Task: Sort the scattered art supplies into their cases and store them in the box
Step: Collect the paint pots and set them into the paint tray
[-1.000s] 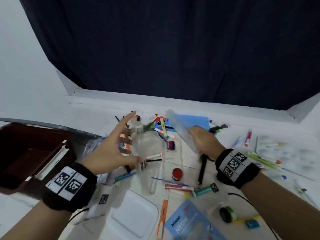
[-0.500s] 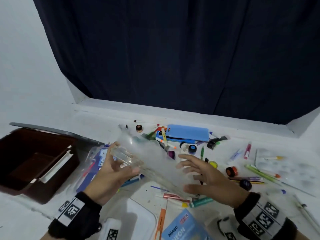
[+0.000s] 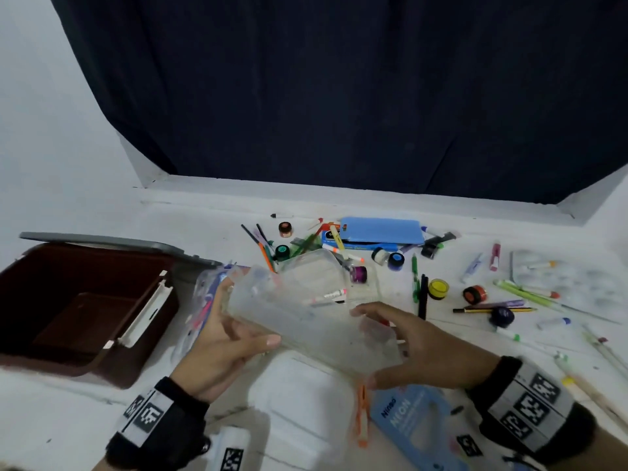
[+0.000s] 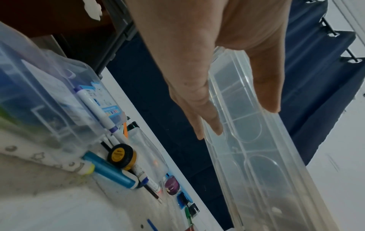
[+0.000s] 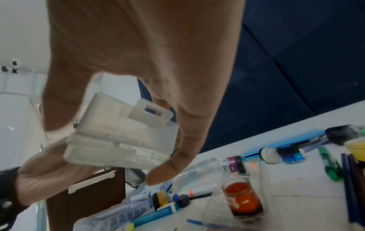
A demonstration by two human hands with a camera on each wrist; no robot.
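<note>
Both hands were on one long clear plastic case, held up off the bench and tilted, its far end higher. My left hand gripped the left end, thumb on top and fingers curled underneath; the left wrist view showed round wells moulded into the case and my fingers lying along its edge. My right hand clasped the near right end, thumb below and fingers spread over the top; in the right wrist view the latch tab end of the case sat between thumb and fingers, case closed. Brown box sat open at the left edge of the bench, grey lid behind it, a white strip along its inner wall. Scattered supplies lay beyond and right of the case: blue pencil case at the back, purple paint pot, yellow paint pot, red paint pot, green marker, black pen. Another clear case with markers inside lay left of my left hand, just beside the box. Blue "NEON" packet and an orange clip lay near my right wrist. White tray lay under the case, near the front edge.
</note>
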